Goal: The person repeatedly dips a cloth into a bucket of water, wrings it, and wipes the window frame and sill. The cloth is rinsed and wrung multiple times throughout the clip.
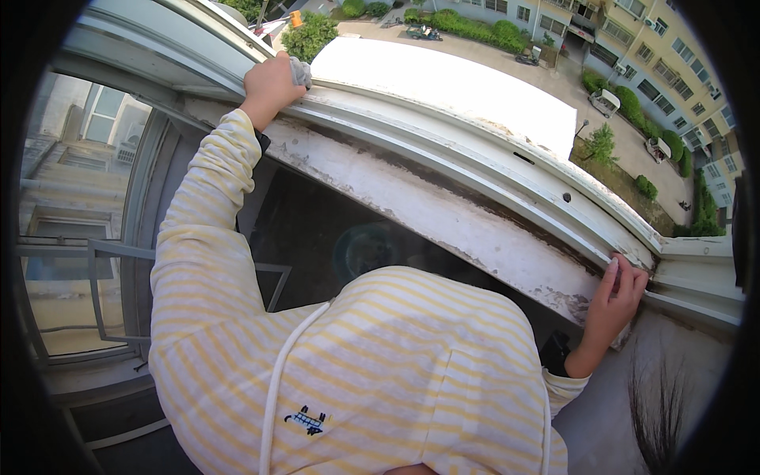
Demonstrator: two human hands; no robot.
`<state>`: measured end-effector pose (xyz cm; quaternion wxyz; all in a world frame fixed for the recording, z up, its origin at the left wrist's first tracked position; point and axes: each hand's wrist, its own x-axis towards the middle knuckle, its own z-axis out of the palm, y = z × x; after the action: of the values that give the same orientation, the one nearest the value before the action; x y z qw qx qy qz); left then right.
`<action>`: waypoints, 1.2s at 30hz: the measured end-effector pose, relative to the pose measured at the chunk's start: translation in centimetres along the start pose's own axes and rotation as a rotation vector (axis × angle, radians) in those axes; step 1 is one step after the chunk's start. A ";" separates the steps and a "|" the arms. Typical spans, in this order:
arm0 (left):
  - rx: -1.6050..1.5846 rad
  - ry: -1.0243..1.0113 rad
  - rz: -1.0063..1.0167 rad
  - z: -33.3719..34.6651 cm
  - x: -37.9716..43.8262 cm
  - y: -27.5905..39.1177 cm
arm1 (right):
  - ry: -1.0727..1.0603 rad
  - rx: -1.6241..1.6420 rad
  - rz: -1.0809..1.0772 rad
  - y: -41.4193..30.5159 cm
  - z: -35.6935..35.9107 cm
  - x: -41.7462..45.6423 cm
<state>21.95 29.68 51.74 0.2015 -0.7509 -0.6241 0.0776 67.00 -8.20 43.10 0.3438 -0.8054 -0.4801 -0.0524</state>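
My left hand (270, 83) is closed on a grey cloth (300, 72) at the left end of the open window, against the white window frame (409, 127). On the right, my right hand (620, 291) has its bent fingertips at the corner of the window track (570, 237); whether something small is between them cannot be told. Between the hands runs the white inner sill (409, 190), with peeling edges and brown dirt along the frame.
A window sash (133, 178) stands at the left, by a thin grey screen frame (95, 291). Below the sill is a round teal basin (365, 252) in shadow. Outside, a white awning or ledge (445, 89) adjoins the frame, high above a paved yard (558, 83).
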 end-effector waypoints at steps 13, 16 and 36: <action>-0.238 -0.345 0.193 -1.5 4.2 -3.7 | 0.007 -0.031 0.017 -0.2 0.1 0.0; -0.131 -0.235 0.162 -0.3 4.3 -3.2 | 0.013 -0.035 0.010 -0.1 0.2 0.0; 0.071 0.031 0.177 0.2 0.9 1.5 | 0.059 0.012 0.006 -0.1 0.6 -0.3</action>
<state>23.40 30.37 51.08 0.2299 -0.7967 -0.5489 0.1057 66.58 -7.98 42.59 0.3626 -0.8029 -0.4676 -0.0721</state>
